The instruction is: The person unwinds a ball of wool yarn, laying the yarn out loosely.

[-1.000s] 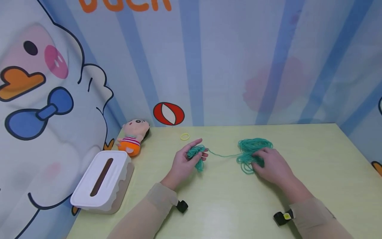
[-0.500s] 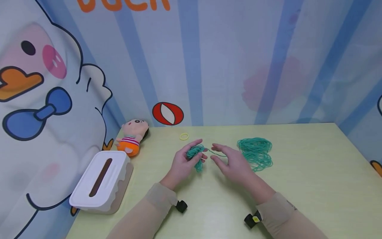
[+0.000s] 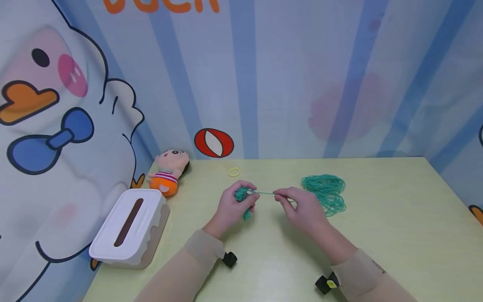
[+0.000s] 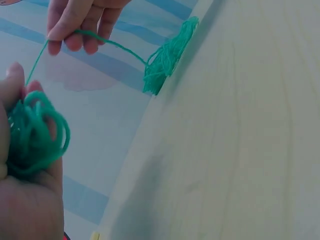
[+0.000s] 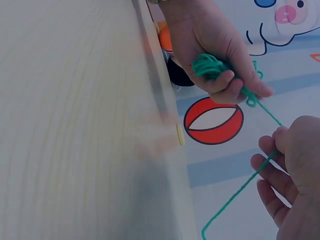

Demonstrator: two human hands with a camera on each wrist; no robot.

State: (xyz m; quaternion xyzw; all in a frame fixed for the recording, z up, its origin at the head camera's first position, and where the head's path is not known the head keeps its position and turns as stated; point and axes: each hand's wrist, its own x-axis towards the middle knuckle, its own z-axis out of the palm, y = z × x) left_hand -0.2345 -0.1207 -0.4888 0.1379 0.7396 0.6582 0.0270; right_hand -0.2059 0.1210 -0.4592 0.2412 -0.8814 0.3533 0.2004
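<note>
My left hand [image 3: 235, 205] grips a small bundle of green yarn [image 4: 37, 137], its loops bulging out between thumb and fingers. From that bundle a single taut strand [image 3: 266, 193] runs across to my right hand [image 3: 303, 207], which pinches it between thumb and fingertips. Past the right hand, the strand goes on to a larger loose skein of green yarn [image 3: 325, 191] lying on the table just behind that hand. In the right wrist view the strand [image 5: 235, 196] trails down from the pinching fingers. Both hands are held above the tabletop.
A yellow ring-shaped band [image 3: 234, 172] lies beyond the left hand. A doll in orange shorts [image 3: 168, 172] sits at the table's back left corner. The white-lidded tissue box [image 3: 126, 228] stands at the left edge. A printed curtain [image 3: 283, 84] hangs behind the table [image 3: 407, 235].
My right hand has left the skein, come left towards the other hand and now pinches the strand. The strand has tightened between the hands. My left fingers have closed further round the bundle.
</note>
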